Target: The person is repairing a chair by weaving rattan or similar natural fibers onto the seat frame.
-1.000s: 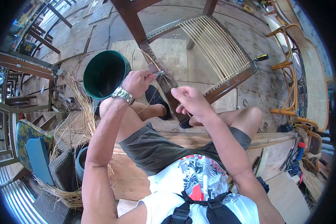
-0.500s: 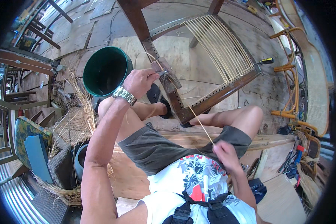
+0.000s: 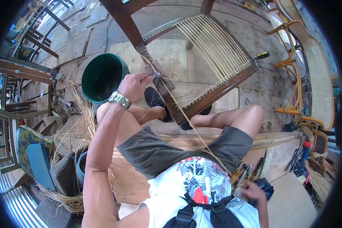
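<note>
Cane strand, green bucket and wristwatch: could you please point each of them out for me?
Cane strand [image 3: 193,127], head view, mid-length of the taut strand.
Green bucket [image 3: 88,72], head view, left rim.
Wristwatch [image 3: 120,99], head view, metal band on the left wrist.

Chair frame [image 3: 201,102], centre, of dark glossy wood, strung with pale smooth cane strands [image 3: 212,43]; green bucket [image 3: 102,78], upper left, smooth matt plastic; wristwatch [image 3: 119,99] of shiny metal links; floor [image 3: 171,49] of rough worn boards.
</note>
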Action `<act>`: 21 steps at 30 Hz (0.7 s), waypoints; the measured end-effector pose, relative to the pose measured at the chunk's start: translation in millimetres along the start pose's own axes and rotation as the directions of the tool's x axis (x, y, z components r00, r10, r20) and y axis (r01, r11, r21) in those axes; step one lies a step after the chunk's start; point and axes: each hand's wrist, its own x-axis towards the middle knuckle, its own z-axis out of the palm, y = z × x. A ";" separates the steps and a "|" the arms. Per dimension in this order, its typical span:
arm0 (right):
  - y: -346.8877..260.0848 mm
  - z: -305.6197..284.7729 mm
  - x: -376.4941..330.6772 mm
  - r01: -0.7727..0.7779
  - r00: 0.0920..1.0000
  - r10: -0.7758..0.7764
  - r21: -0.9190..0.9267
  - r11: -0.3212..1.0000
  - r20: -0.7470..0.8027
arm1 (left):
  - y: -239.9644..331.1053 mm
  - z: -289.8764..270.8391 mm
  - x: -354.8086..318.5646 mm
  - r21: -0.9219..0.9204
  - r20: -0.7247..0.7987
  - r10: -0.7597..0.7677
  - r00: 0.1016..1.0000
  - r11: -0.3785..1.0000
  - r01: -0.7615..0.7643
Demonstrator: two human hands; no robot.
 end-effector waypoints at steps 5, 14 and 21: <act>-175.4 -14.9 13.1 0.732 0.656 -0.600 0.196 0.652 -0.458 | -3.3 2.6 2.8 -0.047 0.030 -0.037 0.999 0.998 0.038; -412.8 50.6 121.7 0.463 0.821 -0.570 0.601 0.651 -0.015 | -4.1 2.7 1.3 -0.074 0.057 -0.062 0.996 0.995 0.066; -377.0 55.0 135.3 0.732 0.671 -0.719 0.004 0.682 -0.182 | -2.7 1.7 0.9 0.033 -0.017 0.029 0.999 0.999 -0.029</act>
